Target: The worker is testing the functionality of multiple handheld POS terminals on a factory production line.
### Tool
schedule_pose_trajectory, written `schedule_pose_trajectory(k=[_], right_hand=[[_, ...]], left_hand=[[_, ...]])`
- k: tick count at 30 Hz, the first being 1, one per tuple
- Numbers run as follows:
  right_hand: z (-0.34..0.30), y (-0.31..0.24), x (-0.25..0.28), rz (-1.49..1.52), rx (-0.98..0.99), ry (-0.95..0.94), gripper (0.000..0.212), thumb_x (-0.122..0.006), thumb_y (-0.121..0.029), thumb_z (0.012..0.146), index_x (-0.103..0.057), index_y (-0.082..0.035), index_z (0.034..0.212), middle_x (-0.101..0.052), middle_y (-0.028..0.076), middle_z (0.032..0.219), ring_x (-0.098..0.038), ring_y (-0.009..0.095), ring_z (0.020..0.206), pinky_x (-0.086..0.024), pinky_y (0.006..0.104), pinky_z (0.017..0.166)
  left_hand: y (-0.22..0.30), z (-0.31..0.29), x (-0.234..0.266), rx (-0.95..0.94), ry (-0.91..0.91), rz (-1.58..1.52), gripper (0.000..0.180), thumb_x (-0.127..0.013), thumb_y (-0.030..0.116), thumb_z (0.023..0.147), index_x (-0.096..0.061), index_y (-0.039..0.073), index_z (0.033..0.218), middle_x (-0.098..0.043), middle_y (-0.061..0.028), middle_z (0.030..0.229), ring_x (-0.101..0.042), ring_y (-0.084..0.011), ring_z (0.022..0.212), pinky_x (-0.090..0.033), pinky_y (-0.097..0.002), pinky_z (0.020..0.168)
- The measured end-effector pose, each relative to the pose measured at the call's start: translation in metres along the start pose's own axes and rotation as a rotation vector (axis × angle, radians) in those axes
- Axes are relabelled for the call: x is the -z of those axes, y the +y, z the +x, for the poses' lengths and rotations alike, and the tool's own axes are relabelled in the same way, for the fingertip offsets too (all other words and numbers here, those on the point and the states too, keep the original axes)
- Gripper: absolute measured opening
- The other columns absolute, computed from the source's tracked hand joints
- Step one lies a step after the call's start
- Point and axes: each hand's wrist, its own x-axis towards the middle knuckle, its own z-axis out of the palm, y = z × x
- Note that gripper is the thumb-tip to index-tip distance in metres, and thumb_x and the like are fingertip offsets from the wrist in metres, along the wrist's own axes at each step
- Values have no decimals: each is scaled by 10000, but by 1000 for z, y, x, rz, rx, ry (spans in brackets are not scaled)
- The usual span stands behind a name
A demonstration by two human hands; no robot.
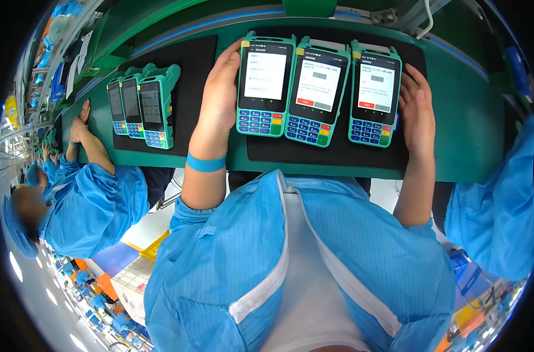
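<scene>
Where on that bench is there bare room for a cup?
The green bench between the right fingers and the blue smock at right. Also the left mat, between the three left terminals and the left fingers. The right mat shows a thin bare strip below the three right terminals. Crowded: among those; only a slim gap parts the middle one and the rightmost.

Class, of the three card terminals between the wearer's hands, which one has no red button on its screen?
The leftmost terminal, beside the left hand; the middle terminal and rightmost terminal each show a red button on screen.
</scene>
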Motion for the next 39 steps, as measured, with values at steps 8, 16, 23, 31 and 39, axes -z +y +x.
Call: schedule_pose_trajectory(k=[8,16,23,31,39], right_hand=[[0,-4,-5,5,-25,20,739,-426,-572,969,-338,-19,1450,-406,241,1439,-407,339,1346,-314,424,1114],[-4,-12,-5,-135,17,9,706,-394,-525,998,-332,10,1453,-449,208,1412,-439,265,1317,-347,371,1088],[1,-3,-5,-72,32,121,622,-387,-408,1022,-338,55,1435,-471,211,1392,-481,242,1284,-353,360,1094],[-2,1,-1,44,31,84,586,-411,-378,1016,-350,30,1432,-478,206,1389,-482,279,1287,-379,371,1075],[-6,-6,-7,-82,55,117,575,-394,-388,1013,-383,33,1404,-521,183,1317,-520,246,1216,-393,353,1044]], left_hand=[[-20,-3,-2,-330,51,457,543,-321,343,1047,-448,-84,1357,-488,-241,1353,-433,-325,1290,-343,-371,1069],[-35,-28,-31,-277,-127,247,892,-617,180,899,-11,-55,1510,-266,-278,1500,-275,-329,1407,-293,-389,1121],[-34,-43,-27,-440,-166,613,1223,-778,102,691,119,14,1518,-119,-265,1551,-285,-358,1403,-323,-431,1115],[-33,-44,-33,-415,-131,667,1209,-786,125,683,79,-3,1518,-172,-294,1525,-208,-427,1421,-252,-442,1147],[-26,-37,-25,-325,-180,479,1172,-768,72,703,57,44,1535,-255,-266,1520,-286,-349,1410,-270,-422,1142]])
